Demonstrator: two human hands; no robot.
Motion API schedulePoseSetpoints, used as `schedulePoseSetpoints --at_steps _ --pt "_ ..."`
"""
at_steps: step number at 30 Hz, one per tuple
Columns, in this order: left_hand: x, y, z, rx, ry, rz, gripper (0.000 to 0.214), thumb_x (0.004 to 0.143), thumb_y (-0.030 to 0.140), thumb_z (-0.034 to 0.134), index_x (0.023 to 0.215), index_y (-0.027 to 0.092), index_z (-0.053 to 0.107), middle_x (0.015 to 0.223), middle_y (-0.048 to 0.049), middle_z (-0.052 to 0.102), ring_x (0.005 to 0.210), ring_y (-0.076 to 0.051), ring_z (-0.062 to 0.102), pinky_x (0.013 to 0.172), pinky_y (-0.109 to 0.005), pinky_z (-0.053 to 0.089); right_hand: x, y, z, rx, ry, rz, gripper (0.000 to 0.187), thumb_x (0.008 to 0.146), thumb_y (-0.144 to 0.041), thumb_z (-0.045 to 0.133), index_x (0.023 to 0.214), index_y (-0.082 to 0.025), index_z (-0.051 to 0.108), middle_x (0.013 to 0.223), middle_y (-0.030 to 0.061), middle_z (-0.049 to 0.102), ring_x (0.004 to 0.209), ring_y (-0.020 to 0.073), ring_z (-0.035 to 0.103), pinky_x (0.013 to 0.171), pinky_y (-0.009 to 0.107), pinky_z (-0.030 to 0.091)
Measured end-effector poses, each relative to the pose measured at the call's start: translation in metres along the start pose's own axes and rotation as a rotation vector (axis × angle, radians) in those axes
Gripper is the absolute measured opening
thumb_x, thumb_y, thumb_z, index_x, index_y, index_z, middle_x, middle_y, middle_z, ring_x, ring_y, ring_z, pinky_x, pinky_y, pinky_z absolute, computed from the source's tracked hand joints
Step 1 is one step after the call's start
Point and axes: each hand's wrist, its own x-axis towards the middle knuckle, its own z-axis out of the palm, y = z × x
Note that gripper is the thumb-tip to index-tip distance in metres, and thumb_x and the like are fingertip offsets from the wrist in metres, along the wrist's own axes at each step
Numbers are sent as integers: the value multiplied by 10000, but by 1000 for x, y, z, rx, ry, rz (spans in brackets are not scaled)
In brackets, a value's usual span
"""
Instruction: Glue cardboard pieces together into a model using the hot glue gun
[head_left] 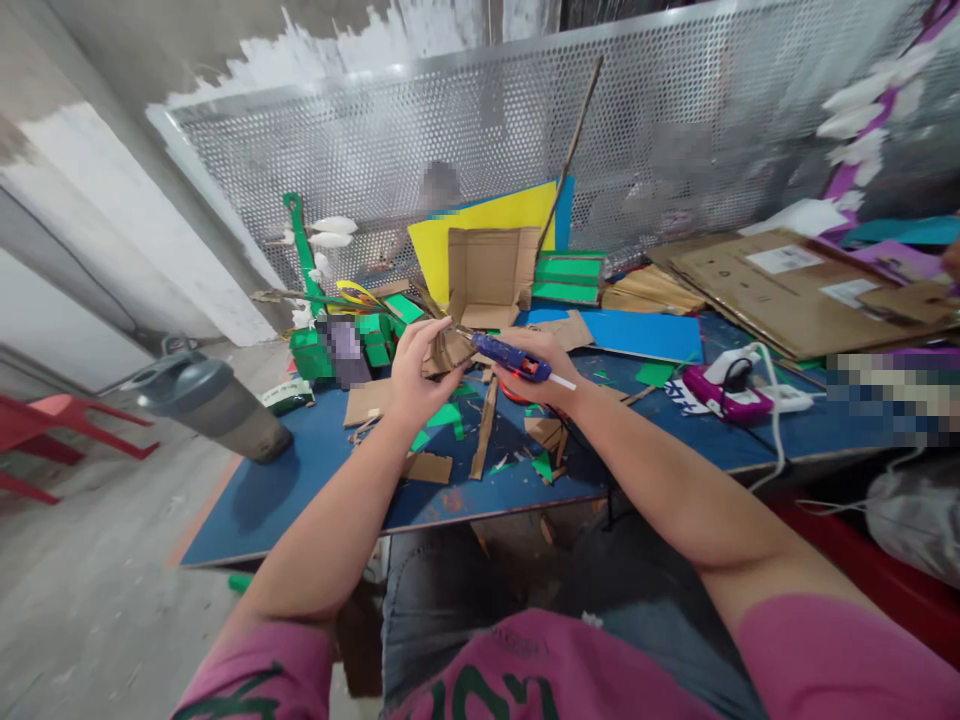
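In the head view, our left hand (pixel 414 372) pinches a brown cardboard piece (pixel 451 350) above the counter (pixel 300 500), while our right hand (pixel 551 352) is wrapped around a blue glue gun (pixel 506 353), its nozzle close to the piece, though we cannot tell whether they touch. Just beyond our hands we see an open cardboard box (pixel 491 270) before a yellow sheet (pixel 430 250), and nearer us lie green scraps (pixel 451 418) and a cardboard strip (pixel 485 430). To our left stands a grey tumbler (pixel 217 405), and to our right lies a magenta power strip (pixel 724 398).
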Motion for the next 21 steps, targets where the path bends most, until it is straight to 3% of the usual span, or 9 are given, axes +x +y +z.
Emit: schedulePoseSetpoints --at_steps 8,21 --pt "0 -3 0 14 47 -19 645 929 281 801 1543 272 603 1429 -135 662 1374 -329 641 1188 -534 551 1 -2 -1 -35 -30 40 63 947 -276 729 999 -241 737 946 81 781 886 269 755 844 393 580" --pt "-1 -2 1 -25 66 -4 667 903 223 803 1542 288 622 1418 -117 653 1363 -315 633 1187 -505 533 2 -2 0 -62 -37 100 98 933 -343 742 958 -248 736 883 71 743 856 274 722 800 389 550"
